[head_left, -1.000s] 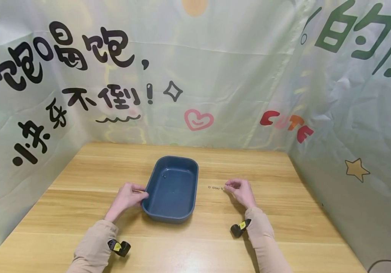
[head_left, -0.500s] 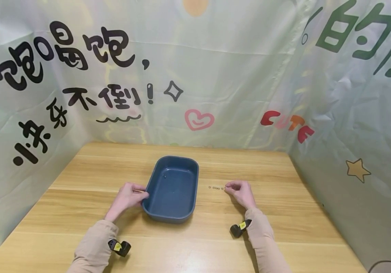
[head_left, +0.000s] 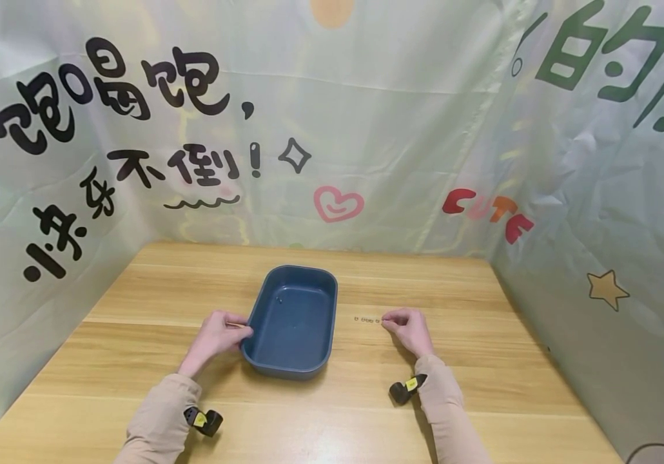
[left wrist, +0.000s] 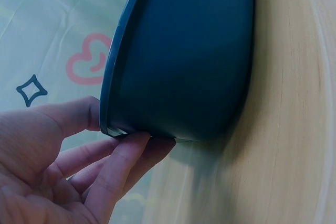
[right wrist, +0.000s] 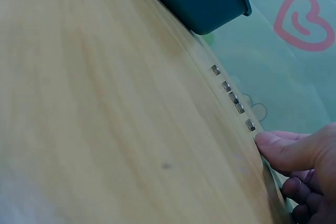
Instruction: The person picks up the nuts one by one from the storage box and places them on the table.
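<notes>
A deep blue plastic tray (head_left: 290, 322) stands left of the table's middle. My left hand (head_left: 222, 335) grips its near left rim; in the left wrist view the thumb lies at the rim and the fingers (left wrist: 123, 166) bend against the outer wall. Right of the tray, several tiny metal nuts (right wrist: 233, 98) form a row on the wood. My right hand (head_left: 407, 327) is at the row's right end, with thumb and forefinger tips together close to the last nut (right wrist: 250, 125). Whether something is between those fingertips is hidden.
Inside the tray, near its far left, lies a tiny dark speck (head_left: 279, 300), too small to identify. The wooden table (head_left: 332, 419) meets a printed cloth backdrop (head_left: 378, 129) at the back and sides.
My right hand has shifted very slightly towards me, staying at the end of the row. The left hand, tray and visible nuts stay put.
</notes>
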